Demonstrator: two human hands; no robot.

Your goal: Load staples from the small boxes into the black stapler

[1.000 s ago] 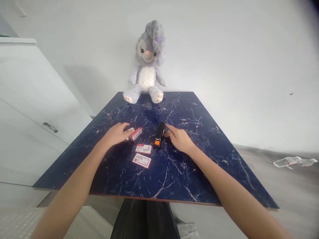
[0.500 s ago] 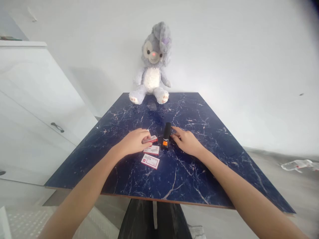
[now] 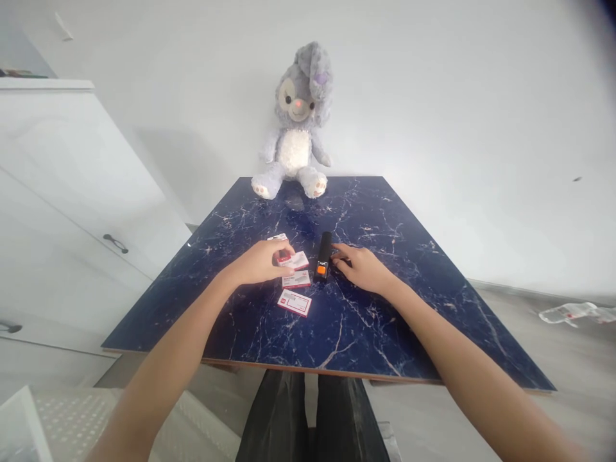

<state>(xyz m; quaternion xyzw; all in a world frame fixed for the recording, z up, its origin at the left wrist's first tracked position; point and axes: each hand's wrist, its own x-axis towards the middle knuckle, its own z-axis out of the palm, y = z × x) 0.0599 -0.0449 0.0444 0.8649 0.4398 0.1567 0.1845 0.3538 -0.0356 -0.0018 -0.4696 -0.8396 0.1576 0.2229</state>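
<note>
My left hand (image 3: 260,262) is closed on a small red and white cardboard box (image 3: 285,257), which lies on the dark blue marbled desk (image 3: 366,321). At 3 o'clock from it, my right hand (image 3: 364,268) rests open, its fingers touching the black stapler with orange end (image 3: 323,256). Two similar boxes lie at 6 o'clock.

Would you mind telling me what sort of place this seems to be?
Probably a room in a home rather than a workshop: a plush rabbit sits against a plain white wall at the far edge of a dark blue marble-patterned table, and a white cabinet stands to the left.
</note>
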